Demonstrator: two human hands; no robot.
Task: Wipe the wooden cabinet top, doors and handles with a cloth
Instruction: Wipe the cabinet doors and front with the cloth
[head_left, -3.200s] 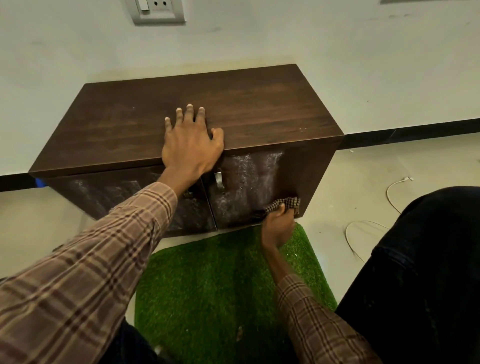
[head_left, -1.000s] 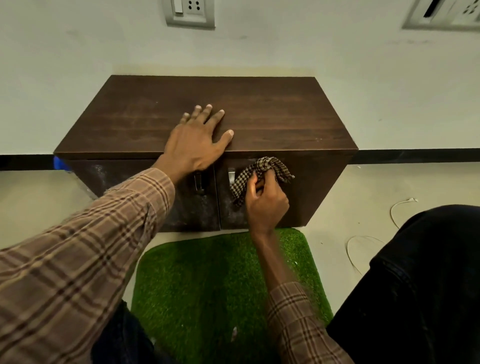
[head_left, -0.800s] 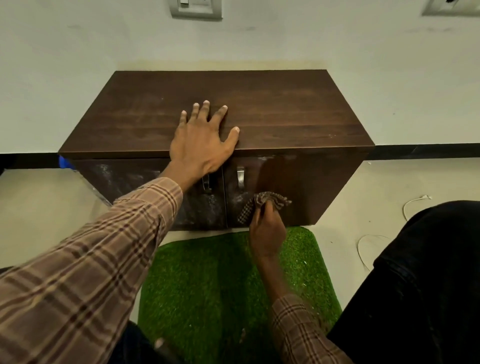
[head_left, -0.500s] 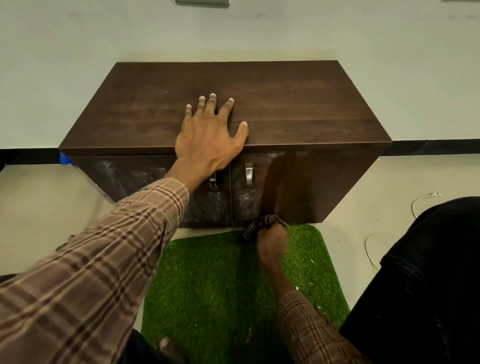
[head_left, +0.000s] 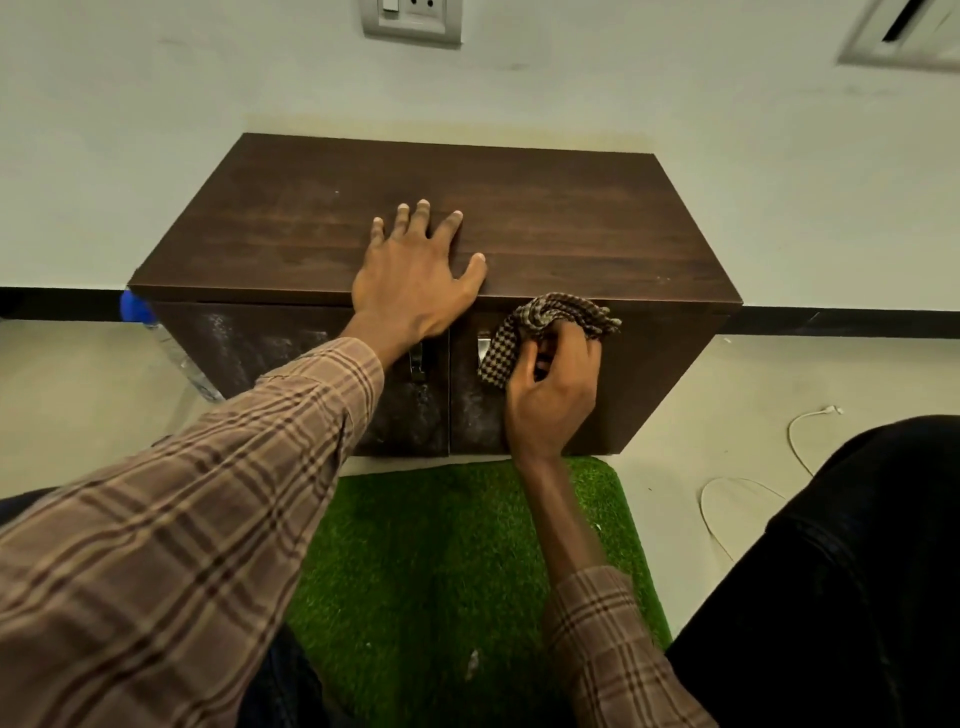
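A: Item one, cloth (head_left: 550, 325). Change since half a second ago?

B: It was held low, at the bottom edge of the right door (head_left: 644, 379) by the mat (head_left: 457, 561). It is now recorded high on that door, bunched just under the front lip of the top (head_left: 519, 228), with one corner hung beside the right handle (head_left: 484, 345).

A: Grip?

B: The cloth is clenched in the right hand (head_left: 553, 397), fingers curled round it and pressed against the door face.

A: Item two, left hand (head_left: 415, 280).

B: Laid flat on the top at its front edge, fingers spread and straight, nothing held. Little change is noted there; the thumb is set near the lip above the cloth.

A: Item three, cabinet (head_left: 291, 244).

B: Set against the wall (head_left: 156, 130). Pale smears are seen on the left door (head_left: 249, 348) and on the inner strip of the right door; the outer part of the right door is seen dark and clean. The left handle (head_left: 417, 364) is partly hidden by the left wrist.

A: Edges and room?

B: The door's right half is left uncovered. Bare floor (head_left: 727, 384) is listed to the right, with a white cable (head_left: 800, 431) on it. A bottle (head_left: 176, 358) is stood at the cabinet's left corner. A dark-clothed knee (head_left: 857, 571) is placed near right.
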